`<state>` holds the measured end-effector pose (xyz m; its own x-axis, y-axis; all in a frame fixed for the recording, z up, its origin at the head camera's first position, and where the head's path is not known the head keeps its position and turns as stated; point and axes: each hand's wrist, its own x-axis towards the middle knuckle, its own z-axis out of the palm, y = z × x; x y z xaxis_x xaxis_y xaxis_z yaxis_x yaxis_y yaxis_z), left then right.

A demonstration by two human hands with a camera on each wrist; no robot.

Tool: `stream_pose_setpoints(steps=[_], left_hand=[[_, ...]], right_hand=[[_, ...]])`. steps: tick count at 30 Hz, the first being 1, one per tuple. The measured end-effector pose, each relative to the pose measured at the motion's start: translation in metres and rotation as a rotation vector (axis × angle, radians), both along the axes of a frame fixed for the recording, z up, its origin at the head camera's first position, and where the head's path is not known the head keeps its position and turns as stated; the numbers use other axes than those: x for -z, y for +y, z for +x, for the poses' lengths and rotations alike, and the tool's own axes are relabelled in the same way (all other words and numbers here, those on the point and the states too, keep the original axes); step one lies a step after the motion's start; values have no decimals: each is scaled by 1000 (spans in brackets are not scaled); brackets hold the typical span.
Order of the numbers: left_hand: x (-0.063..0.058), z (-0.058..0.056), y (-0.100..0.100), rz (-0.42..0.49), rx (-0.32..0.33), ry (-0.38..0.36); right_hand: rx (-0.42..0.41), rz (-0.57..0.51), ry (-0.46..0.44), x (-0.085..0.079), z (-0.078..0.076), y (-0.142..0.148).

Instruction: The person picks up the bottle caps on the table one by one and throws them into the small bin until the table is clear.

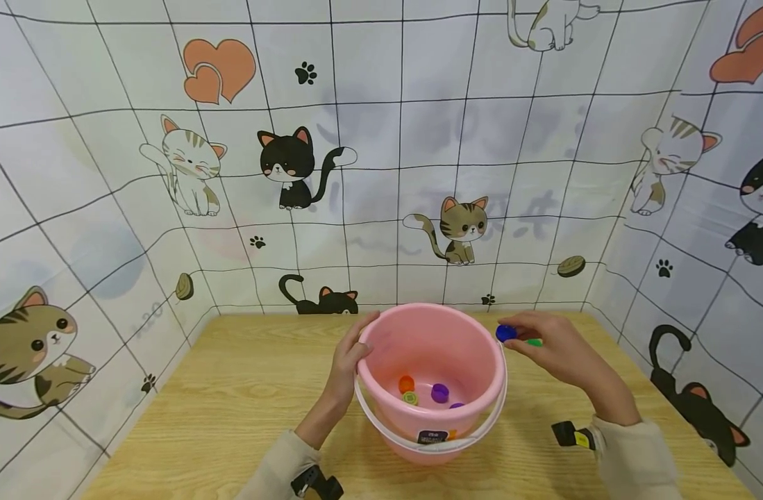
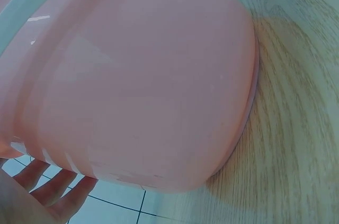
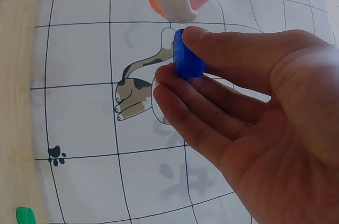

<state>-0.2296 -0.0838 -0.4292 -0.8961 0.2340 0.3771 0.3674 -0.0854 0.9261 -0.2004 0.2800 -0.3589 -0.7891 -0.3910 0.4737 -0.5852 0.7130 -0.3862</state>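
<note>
A pink bucket (image 1: pixel 431 326) with a white handle (image 1: pixel 431 444) stands on the wooden table. My left hand (image 1: pixel 350 354) grips its left rim, thumb over the edge; in the left wrist view its fingers (image 2: pixel 55 189) lie against the outer wall. Just outside the right rim, my right hand (image 1: pixel 552 347) pinches a blue bottle cap (image 3: pixel 186 54) between thumb and fingers. Inside the bucket lie an orange cap (image 1: pixel 406 384), a yellow-green cap (image 1: pixel 409 398) and purple caps (image 1: pixel 440 393). A green cap (image 1: pixel 534 342) rests on the table behind my right hand.
The wooden table (image 1: pixel 244 389) reaches back to a white wall covering (image 1: pixel 369 243) with a grid and cartoon cats, which also runs along both sides. The bucket's handle hangs down across its front, over a dark label (image 1: pixel 432 437).
</note>
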Motion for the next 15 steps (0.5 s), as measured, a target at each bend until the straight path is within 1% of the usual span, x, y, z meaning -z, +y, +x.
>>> stream_pose_setpoints(steps=[4, 10, 15], left_hand=[[0, 0, 0, 1, -2, -1], [0, 1, -1, -7, -8, 10], [0, 1, 0, -8, -15, -2]], right_hand=[[-11, 0, 9, -3, -3, -3], [5, 19, 2, -11, -3, -7], [-5, 22, 6, -18, -5, -11]])
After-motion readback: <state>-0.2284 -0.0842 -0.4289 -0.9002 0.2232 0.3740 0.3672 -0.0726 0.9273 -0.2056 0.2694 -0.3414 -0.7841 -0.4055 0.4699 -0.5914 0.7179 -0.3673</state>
